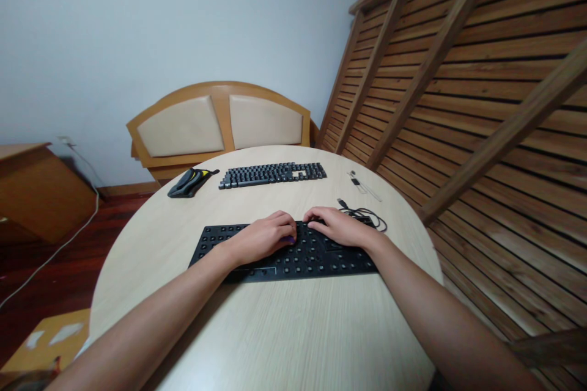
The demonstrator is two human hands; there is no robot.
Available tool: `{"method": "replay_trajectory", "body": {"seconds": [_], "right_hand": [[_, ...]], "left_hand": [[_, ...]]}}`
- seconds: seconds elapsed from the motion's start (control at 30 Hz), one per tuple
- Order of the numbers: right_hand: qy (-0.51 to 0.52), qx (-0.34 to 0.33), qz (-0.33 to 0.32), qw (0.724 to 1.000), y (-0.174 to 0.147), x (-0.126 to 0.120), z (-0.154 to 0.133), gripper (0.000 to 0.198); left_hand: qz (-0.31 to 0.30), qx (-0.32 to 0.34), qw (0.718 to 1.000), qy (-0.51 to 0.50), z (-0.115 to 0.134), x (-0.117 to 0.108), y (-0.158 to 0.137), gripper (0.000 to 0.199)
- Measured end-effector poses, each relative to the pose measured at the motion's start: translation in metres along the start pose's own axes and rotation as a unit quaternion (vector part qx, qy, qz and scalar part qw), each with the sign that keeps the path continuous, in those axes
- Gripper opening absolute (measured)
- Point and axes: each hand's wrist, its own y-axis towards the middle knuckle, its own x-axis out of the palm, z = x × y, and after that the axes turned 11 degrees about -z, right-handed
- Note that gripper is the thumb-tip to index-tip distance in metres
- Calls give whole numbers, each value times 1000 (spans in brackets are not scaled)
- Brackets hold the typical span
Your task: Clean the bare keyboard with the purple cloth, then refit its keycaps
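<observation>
A black keyboard base [298, 270] without its keycaps lies in front of me, its bare switches showing in rows. My left hand [270, 233] is over the middle of it, fingers closed round a small purple object [288, 239] that is mostly hidden. Just to the right, my right hand [337, 226] touches the upper part of the base with bent fingertips, thumb and index finger apart. Part of the base is covered by my hands and forearms. Behind it, loose black keycaps [261, 175] are laid out in keyboard order, with a gap at the right.
A coiled black USB cable [378, 221] lies beside my right wrist. Small metal wire pieces with a dark block [356, 182] are at the back right. A black and yellow item [189, 183] sits at the left of the round table [275, 336]. Wooden slats [458, 110] stand to the right.
</observation>
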Motion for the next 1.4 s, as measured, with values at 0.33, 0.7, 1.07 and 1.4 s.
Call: {"method": "replay_trajectory", "body": {"seconds": [0.33, 0.7, 1.07, 1.4], "right_hand": [[4, 3, 0, 1000, 1, 0, 0, 15], [-1, 7, 0, 1000, 1, 0, 1, 15], [4, -2, 4, 1000, 1, 1, 1, 15], [7, -4, 3, 1000, 0, 0, 0, 15]], "left_hand": [[-25, 32, 999, 9, 12, -1, 2, 14], [-31, 59, 997, -47, 2, -3, 0, 14], [-30, 57, 996, -67, 9, -2, 2, 15], [-49, 74, 995, -55, 29, -1, 7, 14]]}}
